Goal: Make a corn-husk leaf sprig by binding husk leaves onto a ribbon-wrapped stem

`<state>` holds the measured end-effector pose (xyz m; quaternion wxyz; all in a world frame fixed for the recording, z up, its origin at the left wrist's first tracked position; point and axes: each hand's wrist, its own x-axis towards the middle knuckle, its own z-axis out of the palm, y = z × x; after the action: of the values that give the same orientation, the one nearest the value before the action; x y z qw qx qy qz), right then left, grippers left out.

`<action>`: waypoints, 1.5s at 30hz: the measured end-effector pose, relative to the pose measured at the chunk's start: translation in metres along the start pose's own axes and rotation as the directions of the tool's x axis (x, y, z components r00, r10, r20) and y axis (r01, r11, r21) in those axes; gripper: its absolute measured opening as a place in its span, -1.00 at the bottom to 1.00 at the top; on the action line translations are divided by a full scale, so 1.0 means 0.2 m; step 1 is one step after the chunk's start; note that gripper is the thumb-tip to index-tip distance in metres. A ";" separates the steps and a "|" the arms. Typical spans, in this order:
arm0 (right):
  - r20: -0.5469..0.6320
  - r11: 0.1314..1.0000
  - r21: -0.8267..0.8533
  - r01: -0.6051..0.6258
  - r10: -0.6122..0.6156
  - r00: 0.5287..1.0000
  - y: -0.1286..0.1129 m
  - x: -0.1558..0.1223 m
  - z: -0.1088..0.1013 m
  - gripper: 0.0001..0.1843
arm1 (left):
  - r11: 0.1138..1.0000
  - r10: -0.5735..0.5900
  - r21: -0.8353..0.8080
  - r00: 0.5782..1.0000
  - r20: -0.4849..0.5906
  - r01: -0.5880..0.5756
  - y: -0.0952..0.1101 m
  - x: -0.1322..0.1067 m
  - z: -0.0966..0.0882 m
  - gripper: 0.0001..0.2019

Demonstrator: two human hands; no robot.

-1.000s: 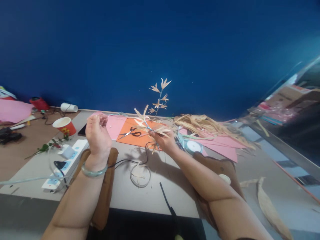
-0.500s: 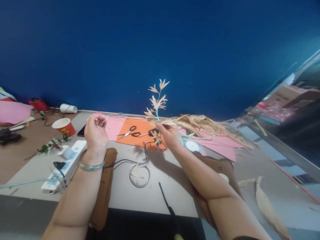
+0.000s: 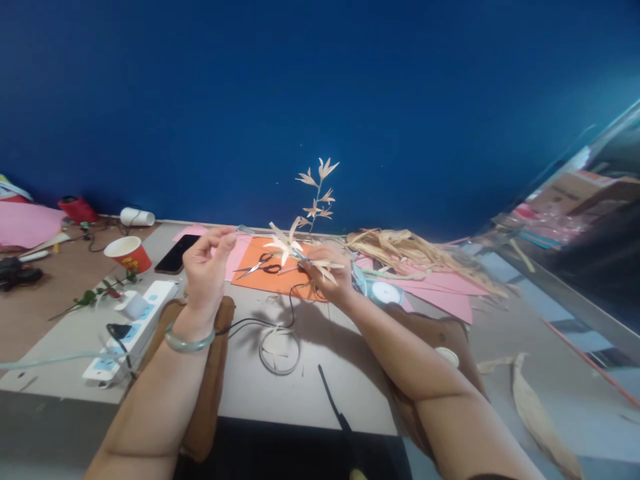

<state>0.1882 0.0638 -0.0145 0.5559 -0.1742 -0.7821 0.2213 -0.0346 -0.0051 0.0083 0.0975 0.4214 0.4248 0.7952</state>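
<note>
My right hand point(image 3: 327, 272) is closed around a straw-coloured sprig of cut leaves point(image 3: 287, 245), held above an orange sheet point(image 3: 273, 275). My left hand point(image 3: 207, 267) is raised to its left, fingers pinched on a thin pale ribbon point(image 3: 245, 230) that runs across to the sprig. A finished leafy stem point(image 3: 317, 190) stands upright behind the hands against the blue wall. Scissors point(image 3: 257, 265) lie on the orange sheet between the hands. A spool of ribbon point(image 3: 387, 293) sits just right of my right hand.
A heap of dried husk strips point(image 3: 410, 250) lies on pink paper at the back right. A power strip point(image 3: 133, 327), red paper cup point(image 3: 127, 252) and phone point(image 3: 175, 253) are at the left. A wire loop point(image 3: 280, 347) and black tool point(image 3: 337, 417) lie in front.
My left hand moved right toward the sprig and its fingers came together on the ribbon. My right hand turned the sprig, so its leaves now point left. The phone is now uncovered.
</note>
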 end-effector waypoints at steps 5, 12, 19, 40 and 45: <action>0.112 1.000 -0.009 0.010 -0.009 0.994 -0.02 0.00 0.01 -0.92 | 0.992 -0.029 -0.119 0.993 0.115 0.043 0.06 -0.03 0.01 -0.78; 0.171 0.998 0.001 0.067 -0.066 0.983 -0.03 -0.01 0.01 -0.93 | 0.996 -0.016 -0.079 0.942 0.336 0.045 0.09 -0.05 0.01 -0.76; 0.184 0.995 0.090 0.045 -0.061 0.981 -0.07 -0.03 0.03 -0.95 | 0.985 -0.121 -0.071 0.920 0.373 0.158 0.13 -0.07 0.01 -0.87; 0.182 0.457 0.617 -0.641 0.710 0.681 -0.03 0.07 0.00 -0.67 | 0.794 -0.565 0.012 0.730 0.383 0.608 -0.02 -0.22 0.15 -0.80; 0.147 0.437 0.682 -0.586 0.703 0.696 -0.05 0.10 -0.05 -0.68 | 0.782 -0.587 -0.042 0.758 0.283 0.622 -0.01 -0.21 0.15 -0.75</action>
<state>0.1898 0.0683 0.0094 0.5110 -0.2585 -0.4680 0.6731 0.0134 -0.0082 -0.0102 0.4309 0.3523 0.4678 0.6866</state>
